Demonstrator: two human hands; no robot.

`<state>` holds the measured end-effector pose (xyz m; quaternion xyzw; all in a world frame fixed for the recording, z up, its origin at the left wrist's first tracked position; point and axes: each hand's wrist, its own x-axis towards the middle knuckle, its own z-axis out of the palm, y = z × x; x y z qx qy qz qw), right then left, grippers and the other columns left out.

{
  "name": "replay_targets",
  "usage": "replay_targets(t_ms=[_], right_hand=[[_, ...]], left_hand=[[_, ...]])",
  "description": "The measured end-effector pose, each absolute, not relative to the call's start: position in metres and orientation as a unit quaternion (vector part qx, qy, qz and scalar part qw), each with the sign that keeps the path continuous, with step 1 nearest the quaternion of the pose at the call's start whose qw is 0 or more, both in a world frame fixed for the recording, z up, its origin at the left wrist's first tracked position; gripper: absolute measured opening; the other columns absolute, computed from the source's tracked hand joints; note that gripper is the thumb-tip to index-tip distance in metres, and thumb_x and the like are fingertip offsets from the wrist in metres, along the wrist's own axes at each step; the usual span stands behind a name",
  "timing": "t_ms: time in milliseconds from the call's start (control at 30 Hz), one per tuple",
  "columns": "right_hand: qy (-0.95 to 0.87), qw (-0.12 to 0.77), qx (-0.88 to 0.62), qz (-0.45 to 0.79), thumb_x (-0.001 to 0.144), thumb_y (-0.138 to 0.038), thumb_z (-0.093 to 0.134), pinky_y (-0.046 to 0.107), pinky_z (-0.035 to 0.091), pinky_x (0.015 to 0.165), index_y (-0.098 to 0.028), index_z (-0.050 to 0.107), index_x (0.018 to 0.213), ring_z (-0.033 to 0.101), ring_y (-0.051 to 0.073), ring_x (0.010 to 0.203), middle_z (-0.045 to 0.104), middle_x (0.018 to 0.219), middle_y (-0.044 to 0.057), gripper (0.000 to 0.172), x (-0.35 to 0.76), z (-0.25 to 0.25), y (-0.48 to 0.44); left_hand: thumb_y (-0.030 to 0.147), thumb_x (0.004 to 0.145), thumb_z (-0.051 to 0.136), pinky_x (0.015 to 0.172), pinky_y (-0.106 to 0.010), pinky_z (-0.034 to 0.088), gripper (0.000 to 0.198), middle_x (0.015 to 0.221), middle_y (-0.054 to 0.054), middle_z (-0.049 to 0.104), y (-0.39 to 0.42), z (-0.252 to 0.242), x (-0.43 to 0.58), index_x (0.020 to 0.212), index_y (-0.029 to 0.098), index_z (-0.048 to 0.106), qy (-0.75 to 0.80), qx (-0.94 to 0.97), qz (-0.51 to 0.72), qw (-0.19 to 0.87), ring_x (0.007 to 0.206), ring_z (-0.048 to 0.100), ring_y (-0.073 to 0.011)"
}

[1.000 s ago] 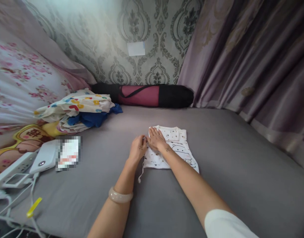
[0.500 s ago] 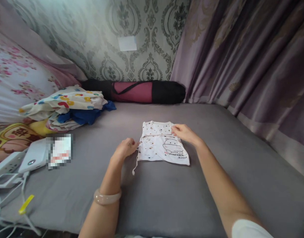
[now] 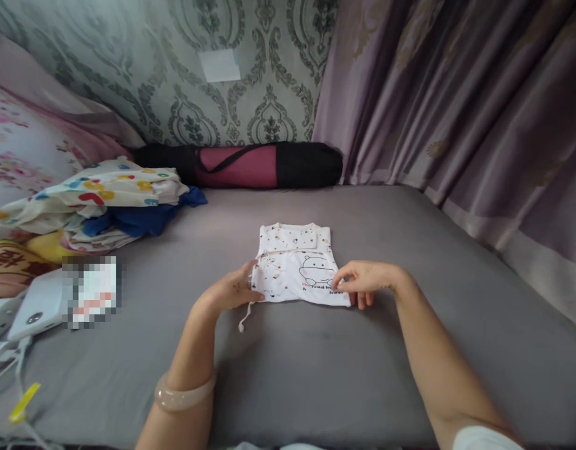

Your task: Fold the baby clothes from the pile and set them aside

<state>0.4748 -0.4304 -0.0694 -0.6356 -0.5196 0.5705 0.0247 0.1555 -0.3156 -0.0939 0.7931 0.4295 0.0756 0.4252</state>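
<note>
1. White garment (image 3: 290, 272), flat on grey sheet (image 3: 306, 369): sleeve (image 3: 290, 239) apparently folded in, the rest unfolded.
2. My left hand (image 3: 234, 288), spread, meets its left edge.
3. My right hand (image 3: 365, 279) curls at the lower-right corner; whether pinching, I cannot tell.

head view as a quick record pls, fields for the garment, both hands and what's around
garment: white printed top lying flat, cartoon animal on front
left hand: at the top's left edge, thumb and fingers apart
right hand: at the lower right corner; grip unclear
surface: grey sheet
far side: black and maroon bag along the wall
left side: heaped clothes
</note>
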Motion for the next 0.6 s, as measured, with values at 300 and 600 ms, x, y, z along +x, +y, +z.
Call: replay_targets(t_ms=[300,600], right_hand=[[-0.61,0.029,-0.573,0.547,0.066,-0.027,0.068,0.02,0.046,0.057,-0.015,0.07,0.108,0.059,0.013,0.065,0.066,0.075,0.002,0.044,0.484,-0.071,-0.431],[-0.648,0.125,-0.599,0.454,0.068,-0.022,0.06,0.021,0.04,0.061,-0.015,0.067,0.094,0.052,0.012,0.066,0.059,0.073,-0.002,0.027,0.488,-0.084,-0.424]], left_hand=[[0.025,0.065,0.06,0.056,-0.021,0.037,0.043,0.069,0.003,0.058,-0.317,-0.087,0.158,0.108,0.023,0.064,0.35,0.822,-0.062,0.445,0.062,0.051,-0.0138],[0.012,0.064,0.052,0.075,-0.027,0.043,0.044,0.091,-0.003,0.058,-0.309,-0.112,0.16,0.107,0.021,0.057,0.343,0.885,0.078,0.305,0.084,0.053,-0.0184]])
